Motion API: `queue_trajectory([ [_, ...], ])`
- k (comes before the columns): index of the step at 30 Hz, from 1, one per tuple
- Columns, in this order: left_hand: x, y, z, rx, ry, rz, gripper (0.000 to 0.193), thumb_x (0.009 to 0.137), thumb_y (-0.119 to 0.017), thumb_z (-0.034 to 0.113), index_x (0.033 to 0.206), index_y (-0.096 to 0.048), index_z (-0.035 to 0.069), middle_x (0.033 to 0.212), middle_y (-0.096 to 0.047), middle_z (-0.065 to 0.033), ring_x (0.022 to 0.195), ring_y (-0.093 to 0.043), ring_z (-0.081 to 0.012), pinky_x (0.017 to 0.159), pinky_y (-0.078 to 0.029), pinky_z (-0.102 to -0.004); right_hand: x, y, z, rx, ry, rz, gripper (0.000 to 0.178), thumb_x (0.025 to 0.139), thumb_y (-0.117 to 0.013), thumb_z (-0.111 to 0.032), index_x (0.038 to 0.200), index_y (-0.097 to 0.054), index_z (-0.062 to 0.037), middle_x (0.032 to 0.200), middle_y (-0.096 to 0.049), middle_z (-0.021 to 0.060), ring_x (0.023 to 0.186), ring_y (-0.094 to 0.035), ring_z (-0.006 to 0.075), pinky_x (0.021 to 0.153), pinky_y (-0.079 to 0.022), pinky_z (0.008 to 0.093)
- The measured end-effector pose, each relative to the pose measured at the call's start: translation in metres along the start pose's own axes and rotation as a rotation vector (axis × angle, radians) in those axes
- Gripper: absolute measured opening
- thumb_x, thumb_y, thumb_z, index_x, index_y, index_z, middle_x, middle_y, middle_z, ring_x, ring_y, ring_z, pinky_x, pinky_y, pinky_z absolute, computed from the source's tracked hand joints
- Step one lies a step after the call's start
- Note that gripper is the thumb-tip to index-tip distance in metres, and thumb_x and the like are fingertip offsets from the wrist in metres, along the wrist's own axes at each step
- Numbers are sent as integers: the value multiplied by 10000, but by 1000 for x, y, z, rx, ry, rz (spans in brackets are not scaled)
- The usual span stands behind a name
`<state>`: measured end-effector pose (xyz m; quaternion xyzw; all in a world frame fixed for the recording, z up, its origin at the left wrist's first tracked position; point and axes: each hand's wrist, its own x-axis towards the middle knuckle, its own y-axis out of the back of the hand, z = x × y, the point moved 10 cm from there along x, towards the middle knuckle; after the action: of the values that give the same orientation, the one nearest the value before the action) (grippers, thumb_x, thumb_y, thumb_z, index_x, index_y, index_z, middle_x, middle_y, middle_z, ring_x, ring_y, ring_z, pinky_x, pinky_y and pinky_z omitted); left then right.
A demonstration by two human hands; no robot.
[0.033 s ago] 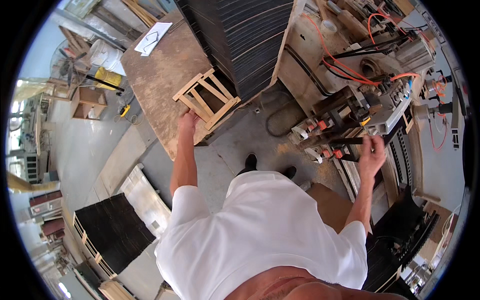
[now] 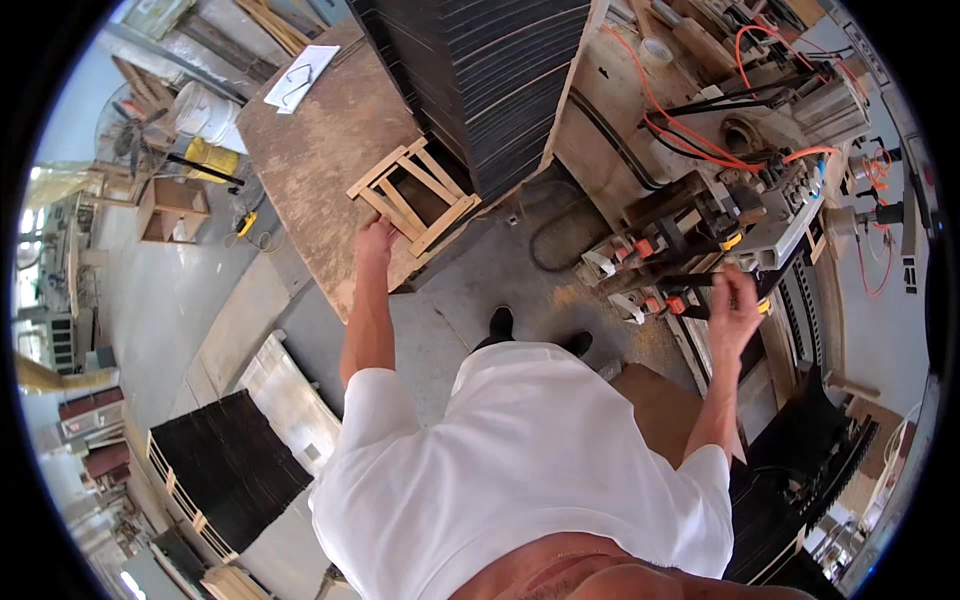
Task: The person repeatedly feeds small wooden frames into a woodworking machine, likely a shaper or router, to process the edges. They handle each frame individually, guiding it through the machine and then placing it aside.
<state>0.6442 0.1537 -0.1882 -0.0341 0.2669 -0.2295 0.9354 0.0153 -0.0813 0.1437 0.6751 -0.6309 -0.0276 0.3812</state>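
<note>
Along the left side of a busy workshop, a worn brown desk (image 2: 300,180) reaches toward the middle, with white paper (image 2: 302,78) near its far end. Past it, a white bucket (image 2: 205,112) and a small open wooden box (image 2: 172,210) stand on grey floor (image 2: 440,325); tall dark grooved panels (image 2: 520,90) rise at the desk's right side, and a machine (image 2: 690,235) with orange hoses (image 2: 650,95) fills the right. The pale wooden frame (image 2: 431,178) sits at the desk's right edge, just beside the panels. Its inner slats slope from upper left down to lower right, while the end bars climb from lower left to upper right; the two directions look near in length, so I cannot tell its long axis surely. At its lower-left side the left hand (image 2: 376,240) has its fingers bent against the wood – whether they pinch it or only rest there, I cannot tell. The right hand (image 2: 735,308) is curled at the machine, beside the end of a dark bar (image 2: 690,282); I cannot tell if it grips anything. Leftward from the frame, brown desktop runs on to the far edge; rightward, grey floor opens between desk and machine – the person's dark shoes (image 2: 502,323) stand there.
</note>
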Motion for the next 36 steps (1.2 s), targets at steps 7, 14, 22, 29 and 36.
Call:
queue_trajectory([
  [7, 38, -40, 16, 1134, -283, 49, 366, 913, -547, 234, 1128, -648, -44, 1093, -664, -262, 917, -671, -401, 818, -547, -418, -90, -68, 69, -18, -398, -282, 230, 871, -676, -50, 1092, -648, 7, 963, -679, 94, 831, -665, 160, 737, -531, 280],
  [14, -4, -30, 27, 1084, -758, 226, 570, 859, -658, 266, 1290, -513, -78, 1261, -554, -289, 1153, -545, -429, 985, -444, -487, -90, -54, 49, -207, -365, -268, 210, 878, -667, -130, 1074, -661, -54, 913, -693, 144, 784, -685, 232, 714, -536, 326],
  [22, -189, -219, -59, 791, -726, -662, 219, 936, -574, 74, 1132, -629, -8, 1013, -673, -124, 936, -645, -211, 869, -508, -328, -78, 144, -9, -687, -131, 91, 238, 794, -708, -84, 1022, -648, -45, 1035, -672, 143, 980, -635, 355, 846, -518, 424],
  [29, -284, -317, -181, 841, -374, -1076, 181, 915, -627, 112, 1074, -663, 34, 941, -693, -84, 860, -651, -164, 796, -516, -300, -186, 389, -80, -1453, -413, 416, 302, 813, -712, -156, 1081, -629, -44, 1134, -640, 156, 1036, -607, 361, 863, -499, 423],
  [36, -358, -402, -232, 793, -287, -1221, 214, 929, -629, 153, 1083, -665, 9, 889, -691, -68, 805, -641, -133, 739, -513, -275, -331, 483, -62, -1016, -1076, 534, 312, 899, -647, -201, 1147, -607, -15, 1078, -682, 167, 991, -657, 319, 858, -505, 377],
])
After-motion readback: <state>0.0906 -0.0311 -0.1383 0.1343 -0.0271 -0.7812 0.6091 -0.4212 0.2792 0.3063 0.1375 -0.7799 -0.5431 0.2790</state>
